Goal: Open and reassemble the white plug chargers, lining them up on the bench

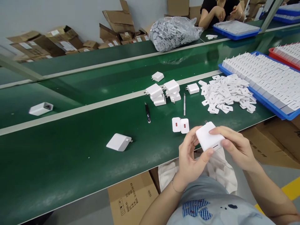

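Observation:
A white charger plug is held between both hands at the bench's front edge, its prongs pointing away and a dark slot on its near end. My left hand grips its left side, thumb at the near edge. From the right, my right hand pinches it with thumb and fingers. Just beyond lie two white end caps with red ports. A slim silver tool and black tweezers rest on the green surface. Several charger plugs are stacked behind, and one more charger plug lies to the left.
Loose white caps form a heap on the right, beside a blue tray of white parts. An open-ended white shell sits far left. Across the bench are a bulging clear bag and a co-worker's hands.

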Demonstrator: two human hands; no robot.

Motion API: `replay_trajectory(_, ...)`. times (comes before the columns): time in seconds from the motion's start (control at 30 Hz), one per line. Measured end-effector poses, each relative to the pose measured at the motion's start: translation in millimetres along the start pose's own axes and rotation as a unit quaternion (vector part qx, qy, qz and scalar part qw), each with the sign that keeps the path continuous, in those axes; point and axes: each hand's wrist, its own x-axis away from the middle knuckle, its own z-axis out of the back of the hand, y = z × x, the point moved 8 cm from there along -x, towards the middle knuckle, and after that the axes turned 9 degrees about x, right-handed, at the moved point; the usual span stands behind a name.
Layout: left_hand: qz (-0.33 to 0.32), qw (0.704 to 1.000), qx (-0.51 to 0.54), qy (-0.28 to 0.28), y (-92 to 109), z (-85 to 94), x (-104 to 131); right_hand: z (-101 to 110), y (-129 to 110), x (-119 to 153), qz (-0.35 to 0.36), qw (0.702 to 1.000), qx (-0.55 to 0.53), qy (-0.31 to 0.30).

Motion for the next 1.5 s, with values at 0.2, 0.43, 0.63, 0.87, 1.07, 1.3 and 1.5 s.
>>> replay_trajectory(0.2,-0.043,0.999,-0.021,0.005,6.3,2.5,3.8,-6.2,-1.4,4.6,0.008,0.999,-0.01,0.049)
replay_trajectory(0.43,0.006,0.998,0.039,0.048,-8.7,13.3,-1.7,-4.0,-1.8,-3.8,-0.009,0.998,0.046,0.038)
replay_trajectory(0.63,0.073,0.995,0.04,0.055,-14.8,16.9,-7.3,-6.1,3.9,-4.1,-0.087,0.993,0.037,-0.077)
replay_trajectory(0.87,0.056,0.998,0.007,0.002,-2.2,9.3,-7.1,-9.0,-9.0,1.1,-0.023,0.998,0.046,-0.038)
replay_trajectory(1.07,-0.047,0.999,0.014,-0.005,13.2,7.2,-0.6,-5.9,-27.4,2.7,0.089,0.995,0.053,-0.01)
replay_trajectory(1.3,-0.049,0.998,0.035,-0.018,9.9,1.8,6.5,-5.4,-31.1,5.6,0.117,0.992,0.049,0.01)
replay_trajectory(1.5,0.026,0.994,0.109,0.012,-7.4,6.1,4.8,-8.9,-19.8,0.4,0.068,0.996,0.056,-0.013)
